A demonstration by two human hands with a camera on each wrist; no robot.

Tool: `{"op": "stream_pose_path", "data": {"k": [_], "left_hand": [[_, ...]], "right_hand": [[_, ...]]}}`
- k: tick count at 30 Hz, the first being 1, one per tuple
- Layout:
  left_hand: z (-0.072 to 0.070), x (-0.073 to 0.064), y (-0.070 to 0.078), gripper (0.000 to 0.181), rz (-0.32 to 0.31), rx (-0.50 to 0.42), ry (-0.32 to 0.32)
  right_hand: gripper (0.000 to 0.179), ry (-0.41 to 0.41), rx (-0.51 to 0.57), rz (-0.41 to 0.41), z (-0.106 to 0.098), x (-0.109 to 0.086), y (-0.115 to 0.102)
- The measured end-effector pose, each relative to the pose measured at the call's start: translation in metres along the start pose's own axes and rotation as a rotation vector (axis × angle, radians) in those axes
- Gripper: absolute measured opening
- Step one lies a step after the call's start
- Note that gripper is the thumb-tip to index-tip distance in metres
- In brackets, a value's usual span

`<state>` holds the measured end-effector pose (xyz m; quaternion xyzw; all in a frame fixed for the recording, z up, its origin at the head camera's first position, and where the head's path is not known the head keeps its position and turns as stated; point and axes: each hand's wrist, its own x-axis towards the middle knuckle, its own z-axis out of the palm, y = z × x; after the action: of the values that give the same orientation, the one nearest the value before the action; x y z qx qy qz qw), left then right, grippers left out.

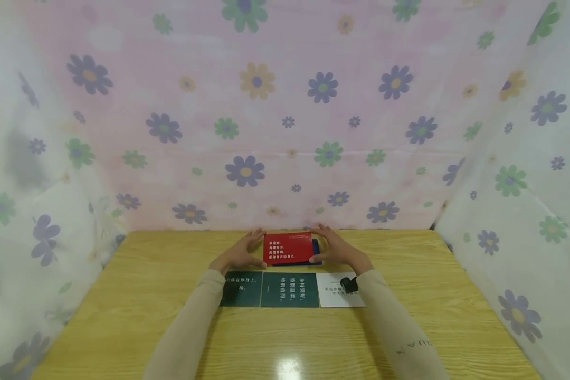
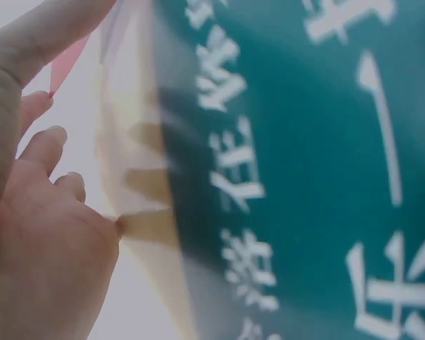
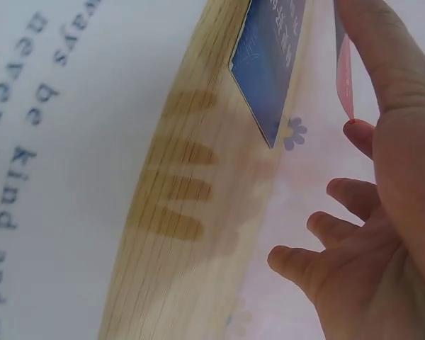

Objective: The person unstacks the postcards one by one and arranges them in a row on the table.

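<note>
Between my two hands is a red card [image 1: 288, 248] with white lettering, held up off the table. My left hand [image 1: 237, 253] pinches its left edge between thumb and fingers, while my right hand [image 1: 340, 252] pinches the right edge. Both wrist views show the card nearly edge-on, as a thin pink-red sliver [image 2: 67, 65] by the fingertips. Below and partly behind it a dark blue card [image 3: 263, 74] lies on the table, mostly covered by the red one in the head view.
Nearer me, a row holds a dark green card [image 1: 243, 296] under my left wrist, another green card [image 1: 290, 290] in the middle and a white card [image 1: 331, 298] by my right wrist. The wooden table [image 1: 285, 338] ends at a flowered cloth backdrop [image 1: 285, 142].
</note>
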<state>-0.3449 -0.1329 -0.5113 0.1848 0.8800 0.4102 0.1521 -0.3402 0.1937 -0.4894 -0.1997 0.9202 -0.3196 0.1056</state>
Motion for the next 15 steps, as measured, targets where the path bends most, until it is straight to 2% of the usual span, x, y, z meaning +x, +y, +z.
{"op": "stream_pose_path", "data": {"k": [7,15], "left_hand": [[-0.001,-0.010,0.011,0.111,0.050,0.044,0.042],[-0.001,-0.022,0.021,0.105,0.141,0.147,0.095]], "right_hand": [[0.091,0.033,0.015,-0.038,-0.001,-0.010,-0.001],[0.097,0.099,-0.023,-0.133,0.001,-0.018,0.002]]}}
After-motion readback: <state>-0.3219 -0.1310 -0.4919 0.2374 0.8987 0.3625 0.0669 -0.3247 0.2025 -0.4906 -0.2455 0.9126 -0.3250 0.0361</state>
